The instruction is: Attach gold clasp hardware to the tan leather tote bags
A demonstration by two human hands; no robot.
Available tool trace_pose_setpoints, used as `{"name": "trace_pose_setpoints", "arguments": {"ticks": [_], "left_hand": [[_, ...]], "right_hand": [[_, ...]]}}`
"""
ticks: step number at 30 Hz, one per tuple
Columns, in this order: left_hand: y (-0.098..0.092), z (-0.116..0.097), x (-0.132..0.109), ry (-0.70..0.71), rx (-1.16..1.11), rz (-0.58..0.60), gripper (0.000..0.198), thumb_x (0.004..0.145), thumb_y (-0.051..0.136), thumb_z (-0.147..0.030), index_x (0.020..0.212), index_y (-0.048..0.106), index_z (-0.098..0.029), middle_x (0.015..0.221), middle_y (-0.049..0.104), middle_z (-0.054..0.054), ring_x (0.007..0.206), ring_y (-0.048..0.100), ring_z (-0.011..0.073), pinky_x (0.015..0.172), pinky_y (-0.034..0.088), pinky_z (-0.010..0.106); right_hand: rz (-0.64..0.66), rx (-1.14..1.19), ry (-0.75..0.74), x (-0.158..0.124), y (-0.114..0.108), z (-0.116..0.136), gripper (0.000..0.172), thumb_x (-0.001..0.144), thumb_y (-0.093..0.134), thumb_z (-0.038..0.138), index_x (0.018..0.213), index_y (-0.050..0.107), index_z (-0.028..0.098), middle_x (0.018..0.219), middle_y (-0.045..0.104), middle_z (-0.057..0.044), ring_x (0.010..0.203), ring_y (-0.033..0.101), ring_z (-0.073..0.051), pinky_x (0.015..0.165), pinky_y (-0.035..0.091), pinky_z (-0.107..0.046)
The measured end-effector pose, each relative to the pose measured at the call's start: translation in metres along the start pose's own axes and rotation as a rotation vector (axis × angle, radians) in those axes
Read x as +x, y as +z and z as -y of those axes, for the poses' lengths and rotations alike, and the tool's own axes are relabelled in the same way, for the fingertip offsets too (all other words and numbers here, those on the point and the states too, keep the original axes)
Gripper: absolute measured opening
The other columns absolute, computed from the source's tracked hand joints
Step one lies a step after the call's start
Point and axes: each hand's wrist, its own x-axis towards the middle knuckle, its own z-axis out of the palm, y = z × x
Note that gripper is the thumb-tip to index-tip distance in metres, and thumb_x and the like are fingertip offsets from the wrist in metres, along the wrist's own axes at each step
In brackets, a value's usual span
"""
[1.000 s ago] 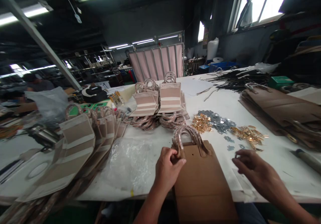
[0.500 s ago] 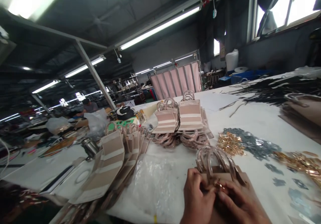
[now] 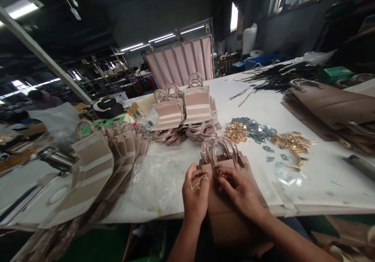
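Observation:
A brown handbag [image 3: 224,215] lies at the table's front edge, its two loop handles [image 3: 218,148] wrapped in clear plastic and pointing away from me. My left hand [image 3: 195,195] is closed at the bag's upper left side, around a small shiny, crinkled piece [image 3: 197,183] whose kind I cannot make out. At the base of a handle, my right hand [image 3: 238,189] pinches a small gold metal fitting [image 3: 221,173]. My fingers partly hide it and the spot beneath.
Beyond the bag lie piles of gold fittings [image 3: 236,132], grey metal plates [image 3: 258,130] and more gold pieces [image 3: 294,141]. Finished-looking bags stand at left [image 3: 95,162] and behind [image 3: 197,102]. Plastic film [image 3: 158,180] covers the table left of me. Brown bags [image 3: 336,105] lie at right.
My view has tilted down and turned right, showing more of the bag and both forearms. My left hand has come away from the right hand, which stays at the handle base with the gold fitting.

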Motion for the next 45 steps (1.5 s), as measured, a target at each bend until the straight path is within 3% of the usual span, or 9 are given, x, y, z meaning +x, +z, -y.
{"name": "trace_pose_setpoints", "arguments": {"ticks": [2, 5, 13, 18, 25, 32, 37, 45], "left_hand": [[-0.003, -0.003, 0.001, -0.094, -0.103, 0.040, 0.061, 0.080, 0.080, -0.042, 0.131, 0.065, -0.013, 0.113, 0.074, 0.013, 0.099, 0.073, 0.0240, 0.087, 0.060, 0.033], [-0.008, -0.004, 0.002, -0.174, -0.162, 0.106, 0.048, 0.079, 0.082, -0.044, 0.114, 0.075, -0.013, 0.100, 0.078, 0.011, 0.093, 0.074, 0.0243, 0.080, 0.059, 0.030], [-0.014, -0.002, 0.004, -0.134, -0.089, 0.201, 0.034, 0.087, 0.078, -0.042, 0.108, 0.077, -0.015, 0.095, 0.078, 0.008, 0.088, 0.074, 0.0213, 0.073, 0.056, 0.024], [-0.013, -0.008, -0.003, -0.092, -0.069, 0.252, 0.030, 0.088, 0.076, -0.039, 0.106, 0.076, -0.015, 0.098, 0.078, 0.009, 0.089, 0.073, 0.0214, 0.075, 0.055, 0.024], [0.008, -0.005, -0.007, -0.087, -0.202, 0.165, 0.029, 0.090, 0.072, -0.040, 0.103, 0.072, -0.015, 0.097, 0.076, 0.007, 0.087, 0.071, 0.0193, 0.079, 0.055, 0.025], [0.016, 0.000, -0.001, -0.025, -0.166, 0.129, 0.023, 0.095, 0.066, -0.038, 0.101, 0.075, -0.017, 0.097, 0.075, 0.004, 0.088, 0.069, 0.0175, 0.077, 0.052, 0.022], [0.022, 0.001, 0.000, -0.019, -0.163, 0.063, 0.024, 0.096, 0.066, -0.040, 0.098, 0.075, -0.018, 0.094, 0.075, 0.002, 0.089, 0.068, 0.0184, 0.078, 0.052, 0.023], [0.027, -0.005, -0.005, 0.042, -0.082, -0.005, 0.025, 0.097, 0.062, -0.040, 0.100, 0.075, -0.018, 0.101, 0.075, 0.005, 0.095, 0.069, 0.0207, 0.086, 0.053, 0.027]], "right_hand": [[-0.011, -0.028, -0.017, -0.001, 0.002, 0.001, 0.037, 0.106, 0.061, 0.049, 0.130, 0.065, 0.021, 0.110, 0.072, -0.010, 0.080, 0.071, -0.023, 0.072, 0.062, -0.033], [-0.007, -0.045, -0.037, -0.002, 0.005, 0.004, 0.033, 0.106, 0.061, 0.047, 0.126, 0.067, 0.021, 0.104, 0.073, -0.008, 0.078, 0.071, -0.022, 0.073, 0.061, -0.032], [-0.066, -0.078, -0.041, -0.002, 0.014, 0.012, 0.024, 0.103, 0.066, 0.041, 0.114, 0.069, 0.021, 0.094, 0.074, -0.005, 0.078, 0.071, -0.021, 0.071, 0.060, -0.029], [-0.086, -0.139, -0.073, -0.001, 0.018, 0.015, 0.020, 0.102, 0.064, 0.038, 0.112, 0.069, 0.021, 0.099, 0.075, -0.007, 0.086, 0.073, -0.024, 0.078, 0.060, -0.032], [-0.040, -0.155, -0.071, 0.005, 0.019, 0.028, 0.016, 0.103, 0.061, 0.036, 0.111, 0.067, 0.024, 0.096, 0.075, -0.004, 0.082, 0.073, -0.023, 0.073, 0.059, -0.032], [-0.033, -0.157, -0.063, 0.010, 0.015, 0.040, 0.014, 0.104, 0.059, 0.035, 0.111, 0.065, 0.024, 0.088, 0.071, -0.003, 0.073, 0.068, -0.021, 0.065, 0.054, -0.030], [0.065, -0.214, -0.042, 0.016, 0.009, 0.048, 0.010, 0.103, 0.056, 0.030, 0.106, 0.064, 0.025, 0.076, 0.065, 0.001, 0.065, 0.061, -0.019, 0.060, 0.048, -0.028], [0.136, -0.252, -0.011, 0.019, 0.004, 0.055, 0.011, 0.104, 0.055, 0.027, 0.106, 0.066, 0.027, 0.083, 0.068, 0.002, 0.071, 0.064, -0.019, 0.067, 0.049, -0.030]]}}
